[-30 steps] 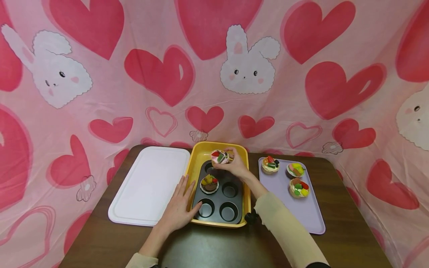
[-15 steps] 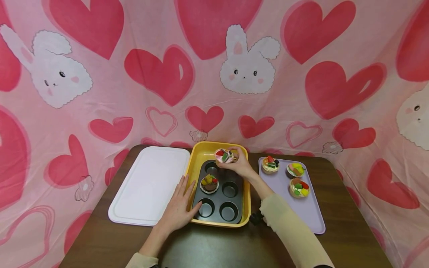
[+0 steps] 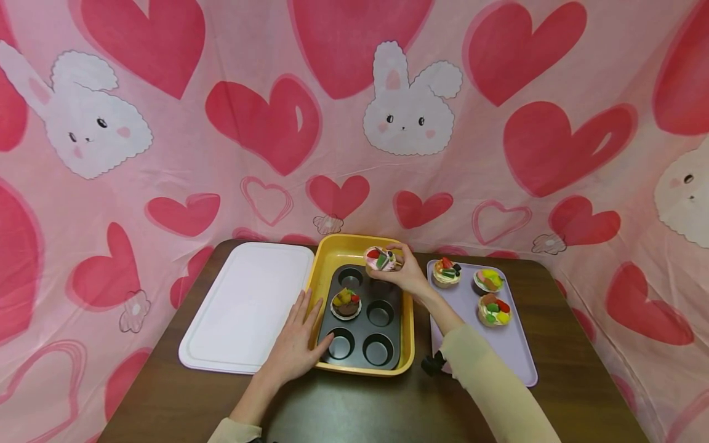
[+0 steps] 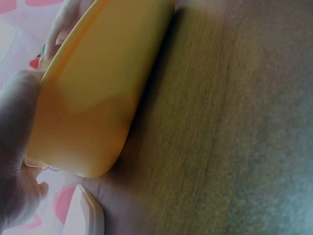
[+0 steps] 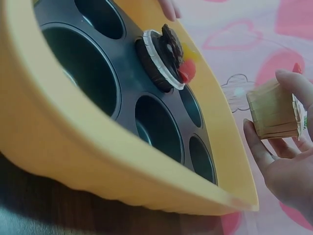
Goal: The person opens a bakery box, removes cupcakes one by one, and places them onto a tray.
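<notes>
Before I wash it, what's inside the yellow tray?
A dark muffin pan; one cupcake on it hides the cup below. The yellow tray is covered beneath the pan, so anything there can't be seen.

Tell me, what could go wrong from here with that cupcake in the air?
The right hand holds the cupcake above the pan; if its grip slips, the cupcake might fall and spoil its topping.
The chocolate cupcake stands proud of its cup, so a stray knock could tip it.
The left hand touches the yellow tray; a push might shift it.
</notes>
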Tool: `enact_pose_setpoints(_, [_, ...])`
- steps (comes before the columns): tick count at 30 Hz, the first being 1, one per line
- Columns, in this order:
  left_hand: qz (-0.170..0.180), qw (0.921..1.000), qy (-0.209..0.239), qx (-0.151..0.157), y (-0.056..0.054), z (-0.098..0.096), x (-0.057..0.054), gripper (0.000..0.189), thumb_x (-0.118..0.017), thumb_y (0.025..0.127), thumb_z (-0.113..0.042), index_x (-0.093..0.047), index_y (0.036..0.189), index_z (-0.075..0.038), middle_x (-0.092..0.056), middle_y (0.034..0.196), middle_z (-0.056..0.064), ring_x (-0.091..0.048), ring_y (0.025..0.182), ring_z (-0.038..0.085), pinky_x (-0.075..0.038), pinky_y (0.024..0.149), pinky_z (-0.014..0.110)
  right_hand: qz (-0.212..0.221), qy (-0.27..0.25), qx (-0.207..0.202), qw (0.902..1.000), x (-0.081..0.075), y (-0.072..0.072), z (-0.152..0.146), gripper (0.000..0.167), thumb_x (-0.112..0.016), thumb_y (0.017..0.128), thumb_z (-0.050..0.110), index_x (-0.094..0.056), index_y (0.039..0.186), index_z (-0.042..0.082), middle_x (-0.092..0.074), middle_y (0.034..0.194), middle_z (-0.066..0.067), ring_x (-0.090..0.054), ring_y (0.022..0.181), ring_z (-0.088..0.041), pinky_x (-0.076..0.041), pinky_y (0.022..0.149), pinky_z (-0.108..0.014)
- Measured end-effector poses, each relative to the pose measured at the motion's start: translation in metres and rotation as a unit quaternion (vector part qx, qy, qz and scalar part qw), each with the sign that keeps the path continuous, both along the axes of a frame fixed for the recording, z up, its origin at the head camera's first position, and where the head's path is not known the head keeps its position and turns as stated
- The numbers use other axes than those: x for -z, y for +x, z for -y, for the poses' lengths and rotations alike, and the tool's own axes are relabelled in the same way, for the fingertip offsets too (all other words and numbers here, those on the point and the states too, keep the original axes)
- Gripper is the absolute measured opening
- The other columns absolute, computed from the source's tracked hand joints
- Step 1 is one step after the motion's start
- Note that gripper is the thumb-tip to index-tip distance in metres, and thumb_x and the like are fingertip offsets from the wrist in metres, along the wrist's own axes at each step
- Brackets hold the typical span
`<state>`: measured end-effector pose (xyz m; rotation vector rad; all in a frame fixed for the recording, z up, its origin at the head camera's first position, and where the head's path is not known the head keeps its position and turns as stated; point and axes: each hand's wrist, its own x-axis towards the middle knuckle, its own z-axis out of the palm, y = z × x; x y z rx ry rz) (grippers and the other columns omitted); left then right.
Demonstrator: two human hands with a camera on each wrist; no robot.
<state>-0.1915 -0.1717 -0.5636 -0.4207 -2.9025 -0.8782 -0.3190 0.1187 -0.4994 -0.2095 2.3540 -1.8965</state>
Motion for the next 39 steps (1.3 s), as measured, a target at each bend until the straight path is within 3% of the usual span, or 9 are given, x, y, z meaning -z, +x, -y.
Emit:
enact_pose_setpoints(6, [0.006,1.0000,0.001,0.000,-0.001,0.000,0.000,0.085,-0.070,0.101,-0.048,-0.039,0.172,-0.012,-0.012,0.187,0.014,-0.014,0.173,0.041,-0.031,0.134,0.067,0.005,0.013,0.007,0.9999,0.000,0.002,-0.010,0.074,-0.084,0.096,0.014,-0.040,0.155,0.009,-0.056,0.149,-0.025,-0.060,0.129,-0.034,-0.057,0.104,-0.029])
enact_pose_setpoints(13, [0.001,1.0000,0.002,0.001,0.000,0.000,0.001,0.085,-0.070,0.101,-0.048,-0.039,0.171,-0.012,-0.012,0.187,0.013,-0.015,0.173,0.041,-0.032,0.133,0.067,-0.004,-0.003,0.006,1.0000,0.001,0.004,-0.027,0.074,-0.082,0.096,0.006,-0.037,0.156,0.004,-0.061,0.142,-0.024,-0.063,0.111,-0.015,-0.055,0.090,-0.014])
enact_pose_setpoints(19, [0.001,1.0000,0.004,0.001,0.000,-0.001,0.002,0.085,-0.070,0.100,-0.048,-0.039,0.171,-0.012,-0.012,0.187,0.013,-0.014,0.173,0.040,-0.032,0.133,0.067,-0.010,0.009,0.012,0.9998,0.003,0.007,-0.042,0.075,-0.082,0.097,0.006,-0.036,0.156,0.003,-0.062,0.143,-0.025,-0.063,0.109,-0.009,-0.054,0.092,-0.013])
enact_pose_setpoints(23, [0.002,1.0000,0.001,0.000,0.001,-0.001,0.003,0.086,-0.070,0.101,-0.048,-0.038,0.172,-0.013,-0.012,0.187,0.013,-0.014,0.173,0.040,-0.031,0.133,0.067,-0.010,0.005,0.017,0.9998,0.003,0.009,-0.049,0.074,-0.082,0.096,0.005,-0.037,0.154,0.003,-0.064,0.138,-0.019,-0.062,0.107,-0.006,-0.055,0.091,-0.013])
enact_pose_setpoints(32, [0.001,1.0000,0.001,-0.002,0.002,0.000,0.003,0.085,-0.070,0.101,-0.048,-0.039,0.172,-0.012,-0.012,0.187,0.013,-0.014,0.173,0.041,-0.031,0.134,0.067,-0.011,0.017,0.026,0.9994,0.003,0.017,-0.057,0.071,-0.083,0.096,0.007,-0.039,0.152,0.004,-0.062,0.141,-0.023,-0.062,0.114,-0.014,-0.054,0.093,-0.011])
enact_pose_setpoints(39, [0.000,1.0000,0.001,-0.002,0.001,-0.001,0.005,0.085,-0.070,0.101,-0.047,-0.038,0.172,-0.013,-0.012,0.187,0.012,-0.014,0.173,0.040,-0.030,0.134,0.066,-0.019,0.011,0.036,0.9991,0.005,0.024,-0.070,0.073,-0.083,0.093,0.001,-0.039,0.151,0.002,-0.062,0.118,-0.006,-0.062,0.100,-0.004,-0.055,0.086,-0.013])
